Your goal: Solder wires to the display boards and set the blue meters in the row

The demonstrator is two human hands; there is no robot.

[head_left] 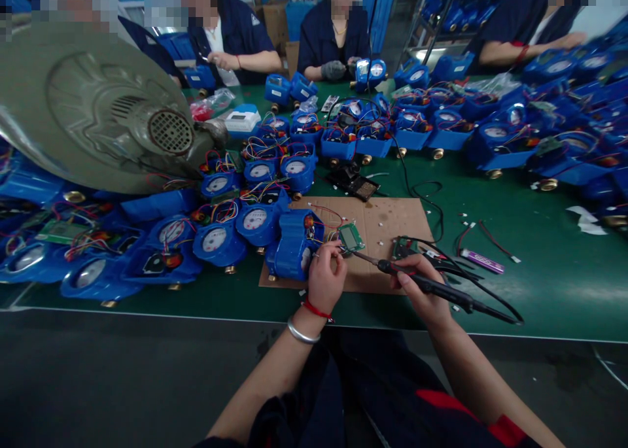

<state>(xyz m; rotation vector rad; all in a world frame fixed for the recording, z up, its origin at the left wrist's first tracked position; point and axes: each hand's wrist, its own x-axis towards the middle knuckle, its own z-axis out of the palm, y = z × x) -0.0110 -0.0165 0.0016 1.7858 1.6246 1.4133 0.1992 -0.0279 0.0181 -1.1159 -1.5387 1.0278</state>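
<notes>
Evidently the soldering iron (449, 292) lies slantwise through the right hand (422, 288), its tip pointing left and slightly away from the person, toward the left hand (326, 271), its cable end trailing right. The circuit board (350, 237), display up, sits just beyond and right of the left hand's fingertips; whether the tip touches it cannot be told. The right hand grasps the handle between thumb and fingers. The left hand's thumb and fingers are drawn nearly together beside 1 blue meter (294, 245) on its left; whether they pinch a wire is unclear. Both forearms reach forward and converge over the cardboard (412, 219) beneath the hands.
</notes>
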